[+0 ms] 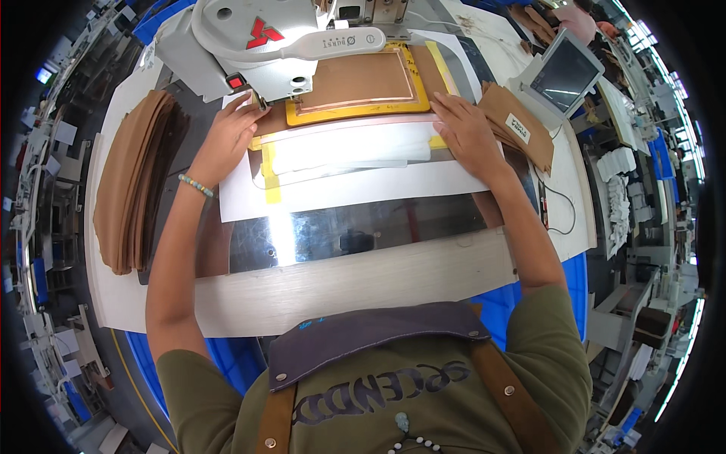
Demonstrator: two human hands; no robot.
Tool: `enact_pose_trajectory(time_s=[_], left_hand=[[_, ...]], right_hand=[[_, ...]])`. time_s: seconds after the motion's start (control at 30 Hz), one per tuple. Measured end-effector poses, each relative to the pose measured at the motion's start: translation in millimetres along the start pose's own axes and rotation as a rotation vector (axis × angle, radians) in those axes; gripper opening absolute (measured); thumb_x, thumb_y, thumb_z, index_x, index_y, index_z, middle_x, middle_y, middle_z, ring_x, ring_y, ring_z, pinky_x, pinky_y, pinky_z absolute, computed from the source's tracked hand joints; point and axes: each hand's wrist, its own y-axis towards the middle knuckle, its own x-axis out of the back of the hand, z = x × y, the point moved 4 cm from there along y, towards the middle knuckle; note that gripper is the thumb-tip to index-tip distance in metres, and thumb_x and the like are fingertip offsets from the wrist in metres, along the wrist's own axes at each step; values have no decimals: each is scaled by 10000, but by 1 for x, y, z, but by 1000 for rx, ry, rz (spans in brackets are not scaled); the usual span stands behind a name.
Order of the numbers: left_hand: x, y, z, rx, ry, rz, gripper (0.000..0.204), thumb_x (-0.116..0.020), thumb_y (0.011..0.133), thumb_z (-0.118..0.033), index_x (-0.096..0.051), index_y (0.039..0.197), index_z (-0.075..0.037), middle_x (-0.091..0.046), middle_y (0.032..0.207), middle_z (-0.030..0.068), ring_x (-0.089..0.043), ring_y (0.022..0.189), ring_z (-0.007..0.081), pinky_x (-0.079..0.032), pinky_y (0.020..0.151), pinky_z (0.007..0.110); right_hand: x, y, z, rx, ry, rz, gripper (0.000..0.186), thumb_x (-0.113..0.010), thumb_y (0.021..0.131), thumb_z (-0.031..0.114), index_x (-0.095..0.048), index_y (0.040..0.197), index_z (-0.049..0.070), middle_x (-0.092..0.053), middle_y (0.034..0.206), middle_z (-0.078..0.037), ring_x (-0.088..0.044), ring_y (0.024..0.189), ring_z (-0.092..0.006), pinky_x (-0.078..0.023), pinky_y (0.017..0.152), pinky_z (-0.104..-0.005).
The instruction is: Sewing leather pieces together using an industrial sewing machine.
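A brown fabric panel [344, 87] lies under the head of a white sewing machine [227, 34], inside a yellow frame [355, 111]. My left hand [227, 140] rests at the panel's left side, fingers stretched toward the machine's needle area; its fingertips are partly hidden close to the machine. On the other side my right hand [470, 138] lies flat with fingers extended, by the frame's right corner. Between the hands is a white sheet [340, 147] with yellow tape [271, 174] on its left, over a larger white sheet [302, 200].
Brown fabric pieces [128, 189] are stacked at the left, and more brown pieces [518, 125] with a white label lie at the right. Behind those stands a control screen [563, 73]. A shiny metal plate [363, 231] lies before me; blue cloth [495, 303] hangs below the table edge.
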Motion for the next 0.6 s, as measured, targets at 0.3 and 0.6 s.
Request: enact_pose_trajectory(time_s=[0.3, 0.6], left_hand=[[-25, 29, 45, 319, 246, 41, 352, -544, 1072, -298, -723, 1220, -33, -712, 1293, 193, -597, 1262, 437, -419, 1117, 546], [-2, 1, 26, 183, 54, -326, 355, -603, 1049, -245, -700, 1288, -2, -688, 1355, 214, -592, 1297, 442, -438, 1123, 535]], right_hand=[[-9, -10, -12, -58, 43, 122, 486, -535, 1114, 351, -645, 1452, 20, -556, 1591, -139, -469, 1480, -326, -339, 1224, -457], [-10, -11, -12, -80, 36, 167, 495, -531, 1117, 351, -618, 1489, 36, -528, 1621, -122, -439, 1507, -317, -321, 1243, -458]])
